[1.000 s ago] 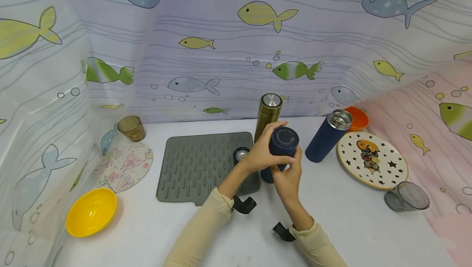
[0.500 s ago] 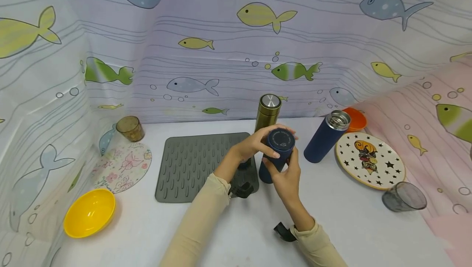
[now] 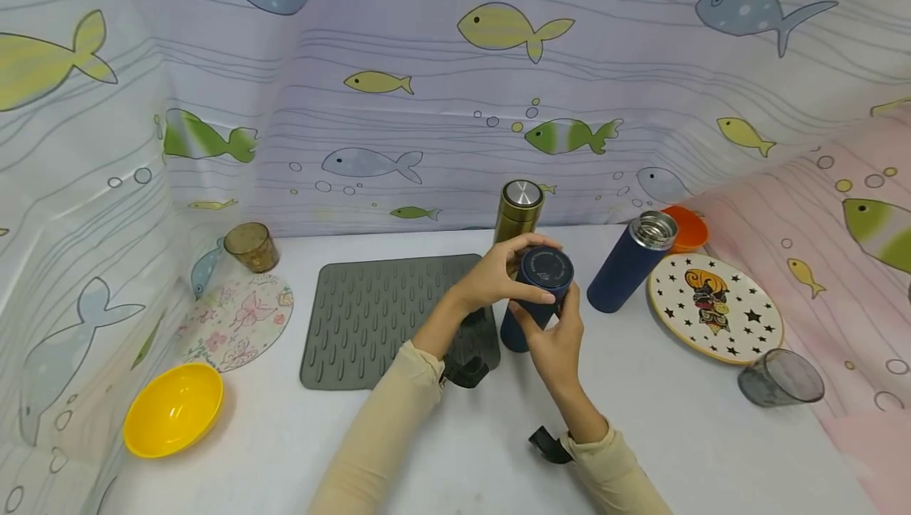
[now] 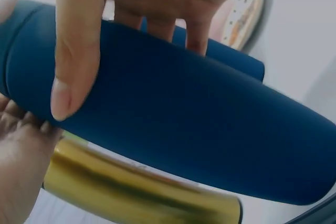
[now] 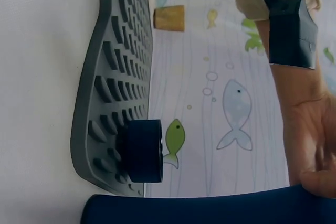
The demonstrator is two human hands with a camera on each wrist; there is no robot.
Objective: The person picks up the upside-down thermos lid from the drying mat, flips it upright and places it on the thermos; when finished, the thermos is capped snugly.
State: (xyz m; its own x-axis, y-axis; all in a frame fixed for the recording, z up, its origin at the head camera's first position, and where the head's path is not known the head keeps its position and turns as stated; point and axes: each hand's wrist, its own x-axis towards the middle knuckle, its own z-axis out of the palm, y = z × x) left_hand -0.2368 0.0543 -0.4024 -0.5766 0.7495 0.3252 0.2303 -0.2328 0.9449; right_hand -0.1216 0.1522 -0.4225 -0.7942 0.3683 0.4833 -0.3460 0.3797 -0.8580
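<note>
A dark blue thermos bottle (image 3: 515,331) stands tilted between both hands, its lid (image 3: 548,263) facing up toward the head camera. My left hand (image 3: 498,274) grips the lid end, thumb across the front and fingers round the far side. Lower down, my right hand (image 3: 558,347) holds the bottle's body; in the left wrist view its thumb (image 4: 76,72) lies across the blue surface and its fingers pass behind. A seam shows below the lid there. Just left of the bottle, a dark blue cap (image 5: 144,150) sits on the grey mat (image 5: 113,72), mostly hidden by the left hand in the head view.
Behind the hands stands a gold thermos (image 3: 518,210). To the right are an uncapped blue thermos (image 3: 626,270), an orange bowl (image 3: 689,230), a star-patterned plate (image 3: 750,329) and a grey glass (image 3: 779,379). Leftward lie a brown glass (image 3: 252,248), a floral plate (image 3: 245,321) and a yellow bowl (image 3: 174,412).
My left hand has shifted round the lid, its thumb and forearm changing place. The mark on the lid has turned from the right side toward the near side. My right hand keeps its hold.
</note>
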